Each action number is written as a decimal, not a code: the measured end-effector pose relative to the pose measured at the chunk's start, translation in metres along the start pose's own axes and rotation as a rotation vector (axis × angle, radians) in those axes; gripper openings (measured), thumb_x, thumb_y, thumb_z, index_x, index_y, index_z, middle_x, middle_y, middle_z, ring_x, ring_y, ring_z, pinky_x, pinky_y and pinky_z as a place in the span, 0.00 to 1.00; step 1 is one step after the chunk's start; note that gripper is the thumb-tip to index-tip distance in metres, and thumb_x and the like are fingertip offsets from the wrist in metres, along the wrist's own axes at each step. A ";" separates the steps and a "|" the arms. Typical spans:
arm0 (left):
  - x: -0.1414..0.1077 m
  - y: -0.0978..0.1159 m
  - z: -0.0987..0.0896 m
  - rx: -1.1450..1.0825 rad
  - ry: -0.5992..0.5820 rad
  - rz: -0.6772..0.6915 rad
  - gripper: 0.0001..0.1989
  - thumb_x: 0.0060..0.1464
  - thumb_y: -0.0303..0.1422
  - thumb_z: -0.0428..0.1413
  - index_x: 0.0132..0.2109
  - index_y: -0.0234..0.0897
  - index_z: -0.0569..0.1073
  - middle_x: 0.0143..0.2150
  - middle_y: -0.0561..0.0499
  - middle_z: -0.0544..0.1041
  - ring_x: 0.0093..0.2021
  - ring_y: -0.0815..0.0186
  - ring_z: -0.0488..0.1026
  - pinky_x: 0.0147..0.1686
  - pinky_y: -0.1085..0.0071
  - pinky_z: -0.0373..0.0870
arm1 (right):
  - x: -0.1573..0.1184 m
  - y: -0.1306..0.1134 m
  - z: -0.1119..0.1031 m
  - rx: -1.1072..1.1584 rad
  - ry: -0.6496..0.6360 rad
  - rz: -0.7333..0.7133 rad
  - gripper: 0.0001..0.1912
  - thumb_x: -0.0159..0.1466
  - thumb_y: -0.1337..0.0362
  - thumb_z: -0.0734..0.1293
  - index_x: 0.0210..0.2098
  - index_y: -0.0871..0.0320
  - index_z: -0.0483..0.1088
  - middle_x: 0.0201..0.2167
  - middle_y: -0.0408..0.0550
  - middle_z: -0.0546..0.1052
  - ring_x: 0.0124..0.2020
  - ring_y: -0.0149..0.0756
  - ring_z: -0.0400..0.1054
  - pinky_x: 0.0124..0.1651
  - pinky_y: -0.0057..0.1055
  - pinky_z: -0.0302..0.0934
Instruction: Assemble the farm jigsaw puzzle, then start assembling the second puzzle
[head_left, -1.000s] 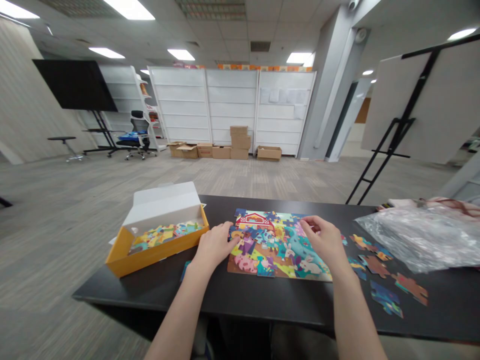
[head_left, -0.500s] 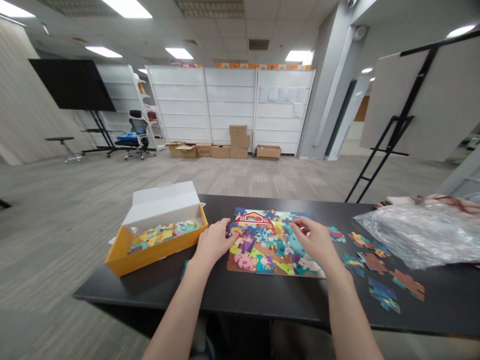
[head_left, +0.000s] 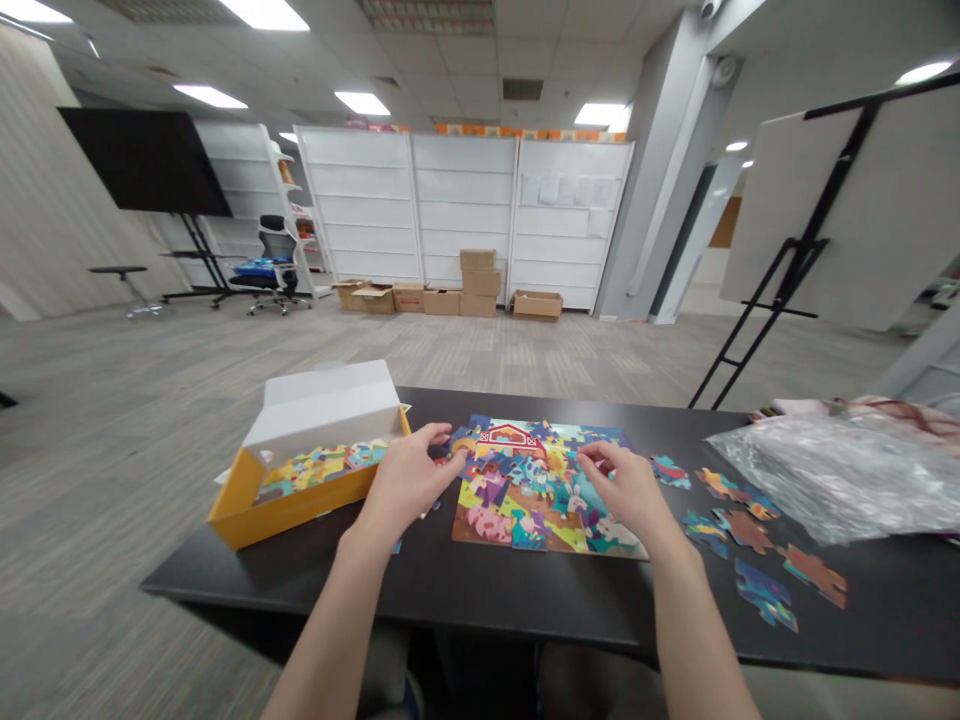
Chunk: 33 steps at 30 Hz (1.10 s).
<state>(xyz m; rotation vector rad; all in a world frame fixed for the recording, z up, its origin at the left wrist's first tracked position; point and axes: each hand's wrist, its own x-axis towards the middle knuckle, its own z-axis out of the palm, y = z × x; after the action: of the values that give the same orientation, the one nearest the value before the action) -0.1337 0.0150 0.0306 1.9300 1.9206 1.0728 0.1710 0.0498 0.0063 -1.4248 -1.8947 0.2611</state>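
Note:
A colourful jigsaw puzzle [head_left: 544, 495] with a red barn and farm animals lies partly assembled on the black table [head_left: 480, 590]. My left hand [head_left: 405, 482] is at its upper left edge, with the fingertips among the pieces. My right hand [head_left: 622, 488] curls over its right side, and the fingers touch the pieces. Whether either hand pinches a piece is hidden. Loose pieces [head_left: 742, 530] are scattered to the right of the puzzle. A small blue piece [head_left: 396, 546] lies partly hidden below my left wrist.
To the left stands an open yellow box [head_left: 240, 510] holding many pieces, its white lid raised behind. A crumpled clear plastic bag [head_left: 840, 475] lies at the right, with pink cloth behind it. Easels and cardboard boxes stand on the floor beyond the table.
My left hand has moved slightly up and left along the puzzle's edge, uncovering more table. My right hand has shifted slightly left over the puzzle.

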 end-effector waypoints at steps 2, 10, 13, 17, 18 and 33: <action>-0.014 -0.002 -0.012 0.033 -0.124 0.039 0.22 0.53 0.43 0.59 0.52 0.37 0.78 0.48 0.45 0.83 0.46 0.55 0.80 0.47 0.65 0.75 | 0.000 0.001 0.000 0.005 -0.006 -0.009 0.14 0.63 0.56 0.62 0.32 0.55 0.76 0.28 0.48 0.81 0.29 0.40 0.74 0.32 0.33 0.63; -0.050 -0.017 -0.021 0.292 -0.329 0.095 0.19 0.52 0.40 0.59 0.51 0.46 0.80 0.46 0.48 0.83 0.45 0.52 0.79 0.43 0.64 0.72 | 0.000 0.001 0.005 -0.026 -0.051 -0.028 0.13 0.65 0.57 0.62 0.33 0.54 0.76 0.30 0.47 0.81 0.30 0.39 0.74 0.34 0.32 0.62; -0.051 -0.018 -0.023 0.334 -0.335 0.070 0.18 0.52 0.39 0.59 0.50 0.47 0.80 0.45 0.47 0.83 0.44 0.52 0.80 0.42 0.64 0.72 | 0.000 0.000 0.005 -0.041 -0.040 -0.011 0.13 0.64 0.57 0.62 0.33 0.54 0.77 0.29 0.47 0.81 0.30 0.39 0.74 0.34 0.33 0.62; -0.053 -0.013 -0.026 0.384 -0.344 0.038 0.17 0.51 0.39 0.60 0.49 0.48 0.80 0.41 0.46 0.84 0.43 0.51 0.79 0.42 0.63 0.71 | 0.001 -0.001 0.006 -0.032 -0.060 -0.036 0.13 0.64 0.57 0.62 0.33 0.55 0.76 0.29 0.47 0.81 0.29 0.39 0.74 0.34 0.33 0.62; -0.053 -0.011 -0.027 0.394 -0.349 0.034 0.18 0.50 0.40 0.61 0.49 0.48 0.80 0.39 0.47 0.83 0.42 0.51 0.79 0.41 0.63 0.71 | 0.001 -0.001 0.006 -0.029 -0.067 -0.039 0.14 0.64 0.57 0.61 0.33 0.55 0.76 0.30 0.47 0.81 0.29 0.39 0.74 0.33 0.33 0.62; -0.035 -0.041 -0.054 0.597 -0.212 -0.052 0.16 0.62 0.34 0.49 0.50 0.49 0.79 0.47 0.50 0.83 0.49 0.52 0.79 0.42 0.64 0.72 | 0.002 0.001 0.007 -0.024 -0.117 -0.029 0.13 0.64 0.57 0.62 0.32 0.55 0.75 0.30 0.46 0.81 0.31 0.39 0.74 0.35 0.32 0.62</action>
<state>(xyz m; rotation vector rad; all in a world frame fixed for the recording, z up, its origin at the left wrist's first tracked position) -0.1950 -0.0309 0.0322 2.1405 2.3205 0.2643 0.1667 0.0536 0.0022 -1.4243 -2.0181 0.3147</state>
